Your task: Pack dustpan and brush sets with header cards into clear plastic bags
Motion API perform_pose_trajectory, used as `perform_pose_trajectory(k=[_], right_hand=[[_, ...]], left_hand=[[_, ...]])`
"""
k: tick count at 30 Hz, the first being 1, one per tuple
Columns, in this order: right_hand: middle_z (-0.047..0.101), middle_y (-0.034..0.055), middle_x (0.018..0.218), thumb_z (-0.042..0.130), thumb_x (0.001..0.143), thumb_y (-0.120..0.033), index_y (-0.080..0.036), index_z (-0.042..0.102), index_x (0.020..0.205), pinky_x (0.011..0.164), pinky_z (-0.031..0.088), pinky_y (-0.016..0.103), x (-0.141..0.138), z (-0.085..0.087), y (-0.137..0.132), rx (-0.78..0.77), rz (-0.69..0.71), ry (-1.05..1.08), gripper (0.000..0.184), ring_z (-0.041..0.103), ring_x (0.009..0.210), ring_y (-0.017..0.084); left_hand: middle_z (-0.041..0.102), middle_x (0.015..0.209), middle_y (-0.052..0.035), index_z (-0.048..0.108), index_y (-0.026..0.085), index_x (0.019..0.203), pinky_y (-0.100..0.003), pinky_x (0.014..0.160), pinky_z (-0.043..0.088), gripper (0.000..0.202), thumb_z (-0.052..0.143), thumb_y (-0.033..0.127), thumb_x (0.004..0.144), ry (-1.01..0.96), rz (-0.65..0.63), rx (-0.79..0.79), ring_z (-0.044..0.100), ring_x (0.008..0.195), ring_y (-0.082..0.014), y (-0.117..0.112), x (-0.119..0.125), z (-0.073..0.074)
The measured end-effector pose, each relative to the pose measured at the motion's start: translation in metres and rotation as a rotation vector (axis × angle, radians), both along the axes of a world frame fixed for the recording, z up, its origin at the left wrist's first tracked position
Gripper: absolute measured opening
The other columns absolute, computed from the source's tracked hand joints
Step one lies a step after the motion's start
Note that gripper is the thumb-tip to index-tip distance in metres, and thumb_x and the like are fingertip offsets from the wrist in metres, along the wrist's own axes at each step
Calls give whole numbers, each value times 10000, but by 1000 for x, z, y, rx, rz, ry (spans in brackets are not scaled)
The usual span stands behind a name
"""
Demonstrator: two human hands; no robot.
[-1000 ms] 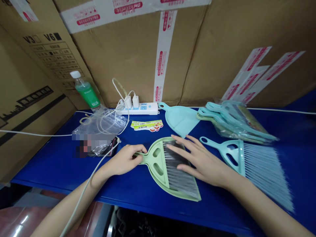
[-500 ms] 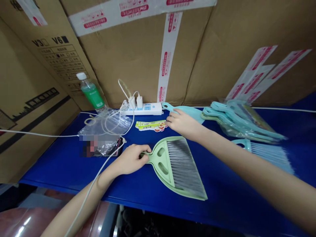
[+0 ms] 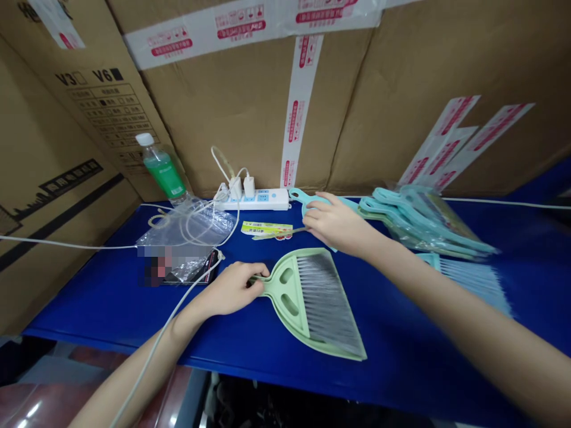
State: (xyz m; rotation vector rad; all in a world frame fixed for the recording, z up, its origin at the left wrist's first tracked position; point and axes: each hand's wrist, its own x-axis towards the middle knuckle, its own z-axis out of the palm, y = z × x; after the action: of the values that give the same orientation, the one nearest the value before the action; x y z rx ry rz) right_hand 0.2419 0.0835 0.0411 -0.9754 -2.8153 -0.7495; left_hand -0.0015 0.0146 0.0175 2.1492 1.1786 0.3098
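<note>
A green dustpan [image 3: 285, 303] with a small green brush [image 3: 328, 300] nested in it lies on the blue table [image 3: 111, 297]. My left hand [image 3: 229, 289] is closed around its handle. My right hand [image 3: 336, 226] reaches further back and pinches the edge of a yellow-green label card [image 3: 263, 229], lifting it slightly off the table. Beneath that hand lies a light blue dustpan [image 3: 300, 195], mostly hidden by it.
A white power strip [image 3: 259, 199] with plugged chargers sits at the back. A green bottle [image 3: 160, 169], a clear plastic bag [image 3: 190, 229] and cables lie to the left. A pile of bagged blue dustpan sets [image 3: 428, 220] and a blue brush [image 3: 473, 276] lie right. Cardboard boxes [image 3: 223, 119] wall the back.
My right hand left the brush bristles, reached back to the label cards and now pinches one, raising its edge. My left hand stayed on the green handle.
</note>
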Motion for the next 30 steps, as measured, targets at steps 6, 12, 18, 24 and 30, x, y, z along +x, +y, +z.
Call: perform_pose_trajectory(k=[6,12,18,24,30], right_hand=[[706,104,900,378,871,-117,-189,647,823,819,495,419,32,14,-71,-219,43,302,283,628,841,238],[711,161,1061,422,771,-97,-139,684,908,874,499,450,39,-6,-120,-107,-19,271,299,622,1031,297],[682,214,1155,489,734,-191,-105,711,929,883,474,483,21,-27,-136,-60,-132,252,309,570,1101,348],[709,186,1110,555,782,-272,-117,729,979,896,471,448,2,-42,-150,-166,-115,232,305,580,1131,336],[727,144,1061,664,839,-474,-137,692,1047,831,551,414,14,-18,-127,-498,-60,326,397,667,991,286]], left_hand=[[591,704,18,583,191,788,-237,654,380,199,387,193,756,2,-12,-9,522,647,-144,3,0,-2],[589,712,12,565,190,767,-244,665,389,198,375,238,788,3,-26,-22,525,660,-150,3,3,-1],[597,737,9,570,190,783,-242,679,401,195,378,225,791,1,-24,-16,529,680,-151,2,3,1],[584,712,14,565,187,765,-231,654,396,197,371,204,791,-4,-42,-3,519,657,-143,2,3,-1],[585,718,14,562,193,783,-239,673,393,196,366,207,789,0,-48,4,530,666,-148,3,2,-2]])
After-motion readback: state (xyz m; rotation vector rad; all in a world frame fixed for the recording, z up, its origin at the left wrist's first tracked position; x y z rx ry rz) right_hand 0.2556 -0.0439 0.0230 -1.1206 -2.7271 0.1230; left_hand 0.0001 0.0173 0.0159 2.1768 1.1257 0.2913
